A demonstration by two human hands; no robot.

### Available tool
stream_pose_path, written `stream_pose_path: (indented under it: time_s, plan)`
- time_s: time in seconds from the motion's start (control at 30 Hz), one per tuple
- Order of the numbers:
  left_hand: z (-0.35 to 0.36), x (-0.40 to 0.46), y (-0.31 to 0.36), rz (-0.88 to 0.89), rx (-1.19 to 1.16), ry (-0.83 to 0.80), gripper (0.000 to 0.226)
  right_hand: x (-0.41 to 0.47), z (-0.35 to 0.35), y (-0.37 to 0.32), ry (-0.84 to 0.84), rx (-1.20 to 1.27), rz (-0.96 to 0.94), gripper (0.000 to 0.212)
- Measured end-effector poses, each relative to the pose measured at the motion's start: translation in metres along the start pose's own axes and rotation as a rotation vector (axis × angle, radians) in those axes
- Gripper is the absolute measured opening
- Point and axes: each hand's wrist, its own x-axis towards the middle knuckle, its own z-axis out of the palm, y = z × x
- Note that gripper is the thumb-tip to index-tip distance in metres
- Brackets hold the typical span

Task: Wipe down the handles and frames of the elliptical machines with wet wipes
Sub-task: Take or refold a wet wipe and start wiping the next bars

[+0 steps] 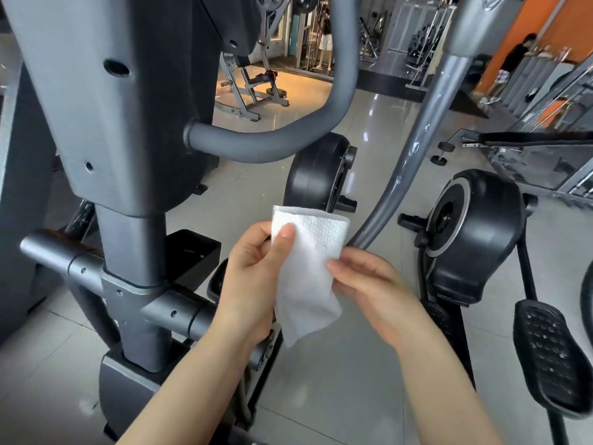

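Both hands are holding the wipe (305, 271) in mid-air at frame centre, clear of any metal. The left hand (248, 284) is pinching its upper left corner, thumb pressing on top; the right hand (369, 284) is gripping the right edge at about 3 o'clock from the wipe's middle. The hands are sitting close together, joined only by the wipe.

The wipe is hanging folded and slightly crumpled, its lower end drooping free toward 6 o'clock. If either pinch is slackening while it is being refolded, that loose end is likely to drag the sheet out and drop it onto the floor (337, 396), dirtying it.

The curved handle (414, 149) is rising from just behind the right hand toward 1 o'clock; the frame post (131, 245) is standing at 9 o'clock. A wipe bunched too small risks skipping patches on the tube, and the pedal (548, 354) at 4 o'clock is lying close enough to catch a shin.
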Motion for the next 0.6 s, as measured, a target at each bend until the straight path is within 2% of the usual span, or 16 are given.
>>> stream_pose_path:
  time_s: [0.07,0.17,0.2,0.27,0.33,0.43,0.47,0.53,0.6]
  plan:
    - [-0.003,0.001,0.001,0.056,0.048,0.056,0.017,0.003,0.004,-0.003,0.006,0.021,-0.057,0.005]
    - [-0.013,-0.001,0.005,0.021,0.059,0.055,0.011,0.006,0.007,-0.011,0.08,-0.177,-0.192,0.016]
    - [-0.019,0.0,0.008,-0.015,0.061,0.019,0.013,0.007,0.007,-0.017,0.073,-0.237,-0.237,0.015]
    - [-0.028,0.007,0.018,-0.054,0.118,-0.08,0.031,0.009,0.007,-0.028,0.021,-0.364,-0.304,0.012]
    - [-0.031,0.016,0.035,-0.049,0.22,-0.196,0.035,0.012,0.008,-0.038,-0.058,-0.489,-0.35,0.013]
    - [-0.023,0.022,0.059,0.075,0.395,-0.351,0.01,0.014,0.011,-0.049,-0.116,-0.591,-0.392,0.012]
    - [-0.019,0.022,0.063,0.141,0.426,-0.354,0.007,0.014,0.011,-0.052,-0.107,-0.587,-0.396,0.011]
    - [-0.015,0.024,0.064,0.279,0.457,-0.284,0.017,0.011,0.007,-0.054,-0.088,-0.48,-0.376,0.017]
    - [-0.015,0.026,0.065,0.348,0.448,-0.195,0.018,0.007,-0.003,-0.053,-0.166,-0.346,-0.321,0.043]
